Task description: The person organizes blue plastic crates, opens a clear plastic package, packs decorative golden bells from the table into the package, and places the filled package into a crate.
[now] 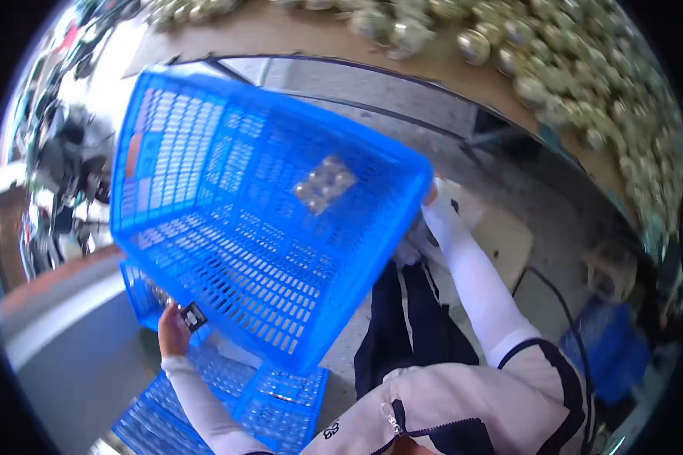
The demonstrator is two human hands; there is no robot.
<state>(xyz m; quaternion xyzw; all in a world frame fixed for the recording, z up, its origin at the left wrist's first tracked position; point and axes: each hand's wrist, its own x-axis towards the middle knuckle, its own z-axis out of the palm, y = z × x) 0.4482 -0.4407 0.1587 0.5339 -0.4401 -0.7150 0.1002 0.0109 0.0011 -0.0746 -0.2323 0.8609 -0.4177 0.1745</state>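
Observation:
A large blue plastic crate (pixel 311 254) with slotted walls is tilted in front of me, its open side toward me. My left hand (pixel 173 331) grips its lower left edge, beside a small black tag with a white patch (pixel 193 317). On the right, my right hand (pixel 431 193) is closed at the crate's far corner; the rim partly hides its fingers. Inside the crate lies one clear pack of shiny pale-gold balls (pixel 324 185).
Many pale-gold balls (pixel 599 83) cover a brown table (pixel 448 80) across the top and right. Below the crate are blue crates of clear packs (pixel 273 409). A pale stool (pixel 501 246), a black cable (pixel 573 322) and a blue bag-like thing (pixel 611 353) are at right.

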